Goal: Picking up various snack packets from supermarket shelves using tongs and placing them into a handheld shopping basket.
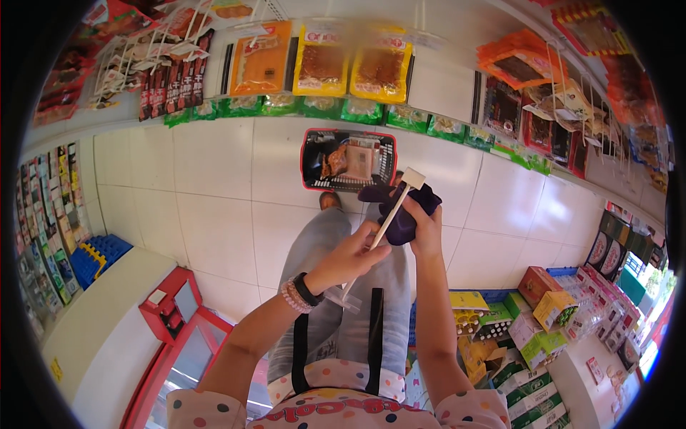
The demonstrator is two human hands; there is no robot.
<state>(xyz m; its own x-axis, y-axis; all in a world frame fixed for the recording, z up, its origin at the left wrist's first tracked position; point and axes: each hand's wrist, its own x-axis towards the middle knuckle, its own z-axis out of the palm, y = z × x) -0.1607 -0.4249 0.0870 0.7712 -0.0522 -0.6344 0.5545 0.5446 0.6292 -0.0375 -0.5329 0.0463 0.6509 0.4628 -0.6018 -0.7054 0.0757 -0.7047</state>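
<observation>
A white rod-like display hook (388, 222) runs diagonally in front of my legs. It has a square white plate at its upper end and a clear plastic tag holder (343, 300) at its lower end. My left hand (345, 256) grips the rod around its middle. In my right hand (427, 231) is a bunched dark purple cloth (401, 228), pressed around the rod's upper part just below the plate. Beyond my hands, a black shopping basket with a red rim (348, 187) stands on the floor, holding several packaged goods (358, 161).
Ahead, shelving carries yellow food packs (320, 64), an orange pack (261, 59) and a row of green packs (313, 106). More packs hang from hooks at both sides. A red-framed cabinet (170, 308) stands left behind me; boxed goods (536, 316) are stacked at right.
</observation>
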